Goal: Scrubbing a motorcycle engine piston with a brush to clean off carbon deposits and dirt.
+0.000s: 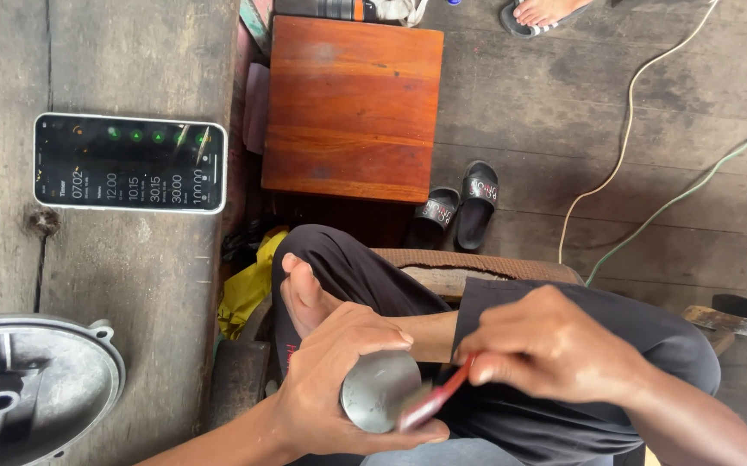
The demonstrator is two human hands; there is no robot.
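Wooden floor [563, 112] below; my left hand [339, 388] grips a metal disc [378, 390], right hand [546, 345] pinches a red tool [442, 395]. A slip could nick my fingers [408, 431].

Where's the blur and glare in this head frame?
Head view: motion blur smears the red tool in the right hand; the left hand and its round metal part are sharper. Soft sheen on that part and on the grey metal cover. Phone screen shows faint reflections. Lighting is even daylight with weak shadows; the wooden stool is crisp.
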